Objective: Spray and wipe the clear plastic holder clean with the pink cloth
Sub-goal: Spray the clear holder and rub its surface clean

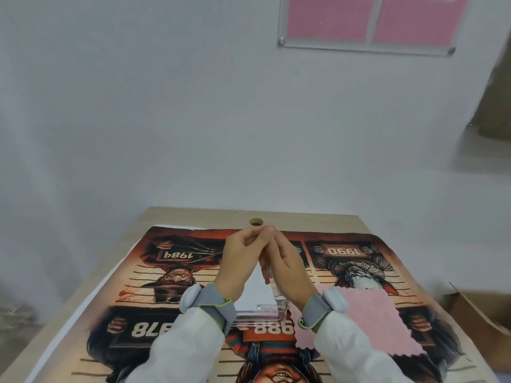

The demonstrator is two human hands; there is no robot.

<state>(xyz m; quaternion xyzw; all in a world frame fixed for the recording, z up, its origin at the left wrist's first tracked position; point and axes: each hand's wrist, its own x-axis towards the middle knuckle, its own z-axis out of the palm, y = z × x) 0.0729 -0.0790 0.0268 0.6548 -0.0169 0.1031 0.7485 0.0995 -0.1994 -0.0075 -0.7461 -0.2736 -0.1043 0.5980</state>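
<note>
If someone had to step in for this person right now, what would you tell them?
Left hand and right hand are raised together, grip on a small clear spray bottle; which hand bears it is unclear. The clear plastic holder stands on the printed mat beneath them. The pink cloth lies flat to its right, untouched. Wiping is left; whether spraying is done cannot be told.

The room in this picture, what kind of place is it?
Probably an office or workroom: a wooden desk with a cable hole, a plain white wall bearing an acrylic notice frame, and a cardboard box beside it.
</note>
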